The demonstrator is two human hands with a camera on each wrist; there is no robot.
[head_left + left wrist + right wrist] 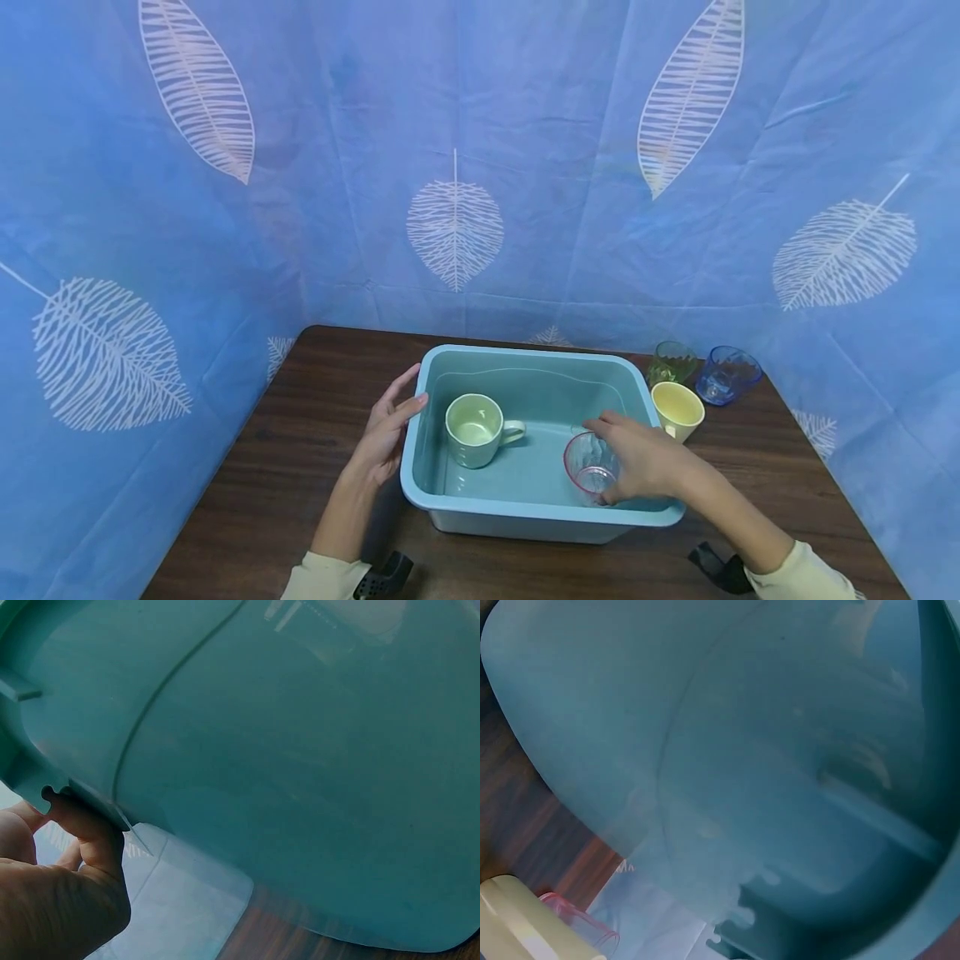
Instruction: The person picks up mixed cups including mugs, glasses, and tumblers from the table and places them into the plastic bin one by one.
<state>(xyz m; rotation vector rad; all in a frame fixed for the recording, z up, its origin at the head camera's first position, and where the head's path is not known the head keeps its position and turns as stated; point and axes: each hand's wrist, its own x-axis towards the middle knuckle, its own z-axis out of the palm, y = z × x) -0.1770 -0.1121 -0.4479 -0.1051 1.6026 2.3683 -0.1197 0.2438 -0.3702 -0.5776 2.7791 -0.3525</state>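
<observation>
A light blue plastic basin [525, 506] stands on the table. My left hand [384, 433] holds its left rim, thumb on the edge and fingers along the outside; the left wrist view shows that hand [75, 885] at the basin's handle. Inside the basin, a pale green mug [474, 429] stands upright at the left, its handle turned right. At the right inside, my right hand [648, 458] grips a clear drinking glass with a pink rim [588, 467], fingers and thumb on its side. The right wrist view shows the basin's outer wall [705, 750], not the hand.
Just right of the basin stands a yellow cup [677, 406]. Behind it are a green glass [671, 364] and a tilted blue glass [726, 377] near the table's back edge. Patterned blue cloth [525, 208] hangs around the dark wooden table [285, 450].
</observation>
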